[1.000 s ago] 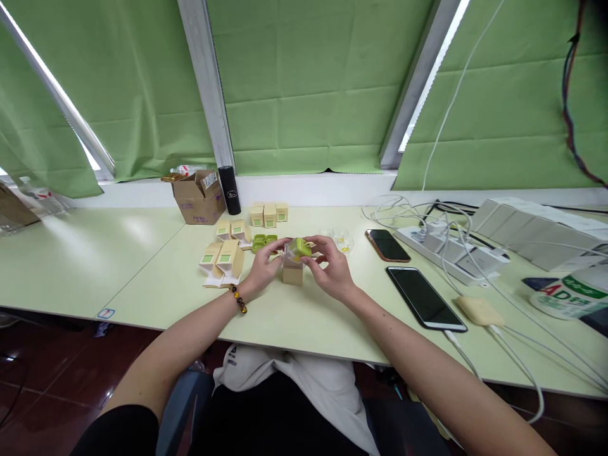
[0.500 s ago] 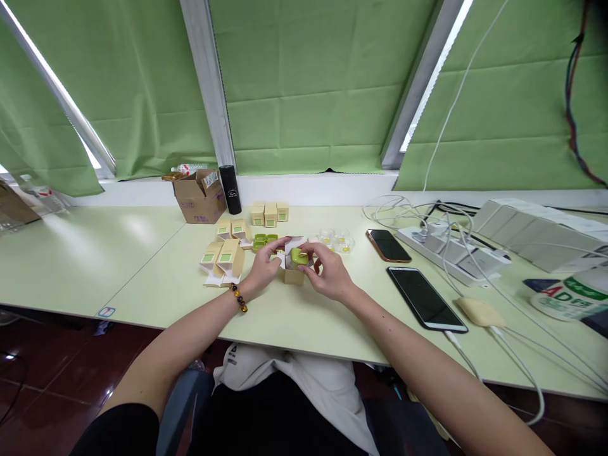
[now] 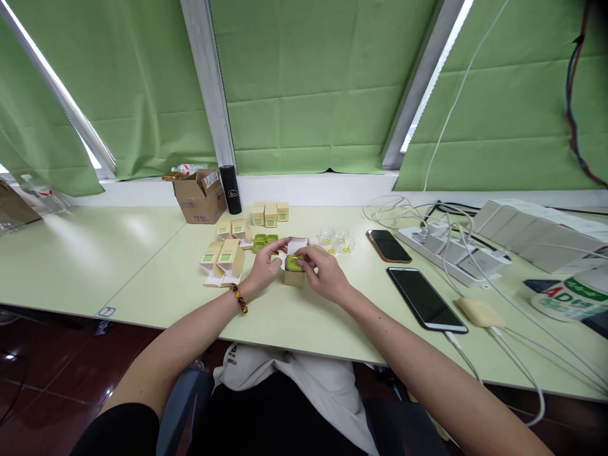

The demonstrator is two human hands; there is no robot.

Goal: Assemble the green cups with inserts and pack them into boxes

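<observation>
A small kraft cardboard box [image 3: 294,279] stands upright on the table with its white-lined flaps up. My left hand [image 3: 263,271] holds the box's left flap and edge between thumb and fingers. My right hand [image 3: 327,272] grips a small green container [image 3: 293,263] from above. That container sits partly inside the box opening. Behind my left hand lie several similar green containers [image 3: 265,240]. Beyond the right hand are several clear plastic pieces [image 3: 342,240] with yellow centres.
Boxes with open flaps [image 3: 227,258] lie left, and closed small boxes [image 3: 270,215] stand at the back. A brown carton [image 3: 199,197] and black bottle [image 3: 230,190] are beyond. On the right are two phones [image 3: 424,297], a power strip [image 3: 444,253] and cables.
My right hand has lowered the green container into the box opening, moving slightly left and down. My left hand stays at the box.
</observation>
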